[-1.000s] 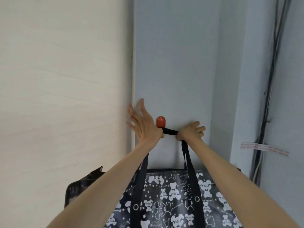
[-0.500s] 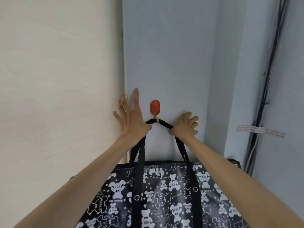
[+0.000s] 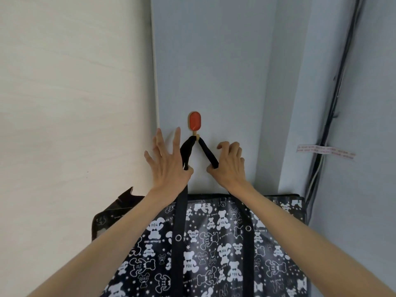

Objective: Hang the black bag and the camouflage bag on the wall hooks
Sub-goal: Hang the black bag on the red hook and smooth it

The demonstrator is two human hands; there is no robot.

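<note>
While the black bag [image 3: 205, 243] with its white bear print hangs flat against the pale wall [image 3: 214, 61], its strap [image 3: 209, 154] is looped over the red wall hook [image 3: 194, 123] and runs down in an inverted V between the two hands. Left hand [image 3: 169, 163] sits just left of the strap, fingers spread wide and pointing up the wall, thumb side touching the left leg of the strap but not closed around it. Over on the right, the right hand [image 3: 230, 166] has its fingers curled, thumb and forefinger pinching the strap's right leg just below the hook.
</note>
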